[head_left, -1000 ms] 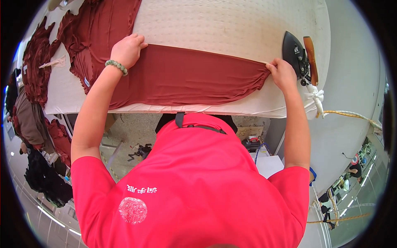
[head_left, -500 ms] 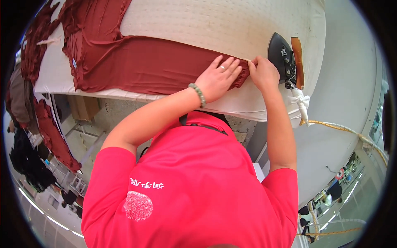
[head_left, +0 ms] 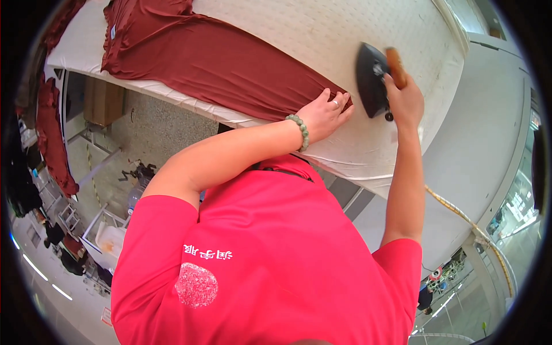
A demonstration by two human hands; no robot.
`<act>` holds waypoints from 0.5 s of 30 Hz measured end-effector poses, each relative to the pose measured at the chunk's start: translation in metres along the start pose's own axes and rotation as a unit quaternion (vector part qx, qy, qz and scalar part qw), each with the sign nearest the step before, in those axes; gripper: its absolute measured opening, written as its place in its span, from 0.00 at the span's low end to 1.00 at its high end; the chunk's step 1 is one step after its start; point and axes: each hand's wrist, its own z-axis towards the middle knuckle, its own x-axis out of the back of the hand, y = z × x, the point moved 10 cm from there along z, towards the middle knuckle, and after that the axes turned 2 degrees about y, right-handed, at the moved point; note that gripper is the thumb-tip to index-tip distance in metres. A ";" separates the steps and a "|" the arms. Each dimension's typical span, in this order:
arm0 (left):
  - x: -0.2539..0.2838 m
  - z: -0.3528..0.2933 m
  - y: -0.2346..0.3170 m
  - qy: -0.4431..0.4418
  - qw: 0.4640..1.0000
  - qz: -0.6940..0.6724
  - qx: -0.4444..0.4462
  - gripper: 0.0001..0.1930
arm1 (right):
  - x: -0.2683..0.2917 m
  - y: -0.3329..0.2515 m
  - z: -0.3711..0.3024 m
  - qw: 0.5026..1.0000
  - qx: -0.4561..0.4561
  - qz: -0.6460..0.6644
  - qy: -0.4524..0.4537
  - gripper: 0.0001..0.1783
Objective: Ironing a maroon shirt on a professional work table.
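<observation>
A dark red garment (head_left: pixel 224 66) lies on the padded white ironing table, one long smooth panel reaching right to a narrow gathered end. My left hand (head_left: pixel 323 117) rests palm down on that end, fingers stretched out, with a ring and a beaded bracelet showing. To its right, my right hand (head_left: pixel 407 99) is closed at the wooden handle of a black iron (head_left: pixel 371 80). The iron is slightly blurred and sits apart from the cloth, close to its end. I cannot tell whether its plate touches the table cover.
The white ironing table (head_left: pixel 287 31) has its near edge just in front of my body. A wrapped hose (head_left: pixel 460 214) trails down on the right beside a grey panel (head_left: pixel 477 138). More red cloth (head_left: pixel 53 138) hangs at the left, near a cardboard box (head_left: pixel 104 103) under the table.
My right hand has let go of the garment's end and taken the iron's handle, shifting the iron left. My left hand has moved slightly right, toward the end of the cloth.
</observation>
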 end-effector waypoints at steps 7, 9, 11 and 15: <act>-0.001 -0.001 0.006 0.001 1.000 0.027 0.002 0.29 | -0.023 -0.156 0.002 0.916 0.388 -0.035 -0.090 0.30; -0.002 0.000 0.007 -0.004 1.000 0.027 -0.001 0.30 | -0.026 -0.172 -0.002 0.885 0.448 -0.046 -0.114 0.31; -0.001 0.001 0.006 -0.006 1.000 0.026 -0.004 0.30 | -0.030 -0.171 -0.002 0.872 0.463 -0.078 -0.138 0.31; -0.002 0.000 0.006 -0.005 1.000 0.021 -0.005 0.30 | -0.029 -0.154 -0.004 0.844 0.506 -0.092 -0.154 0.36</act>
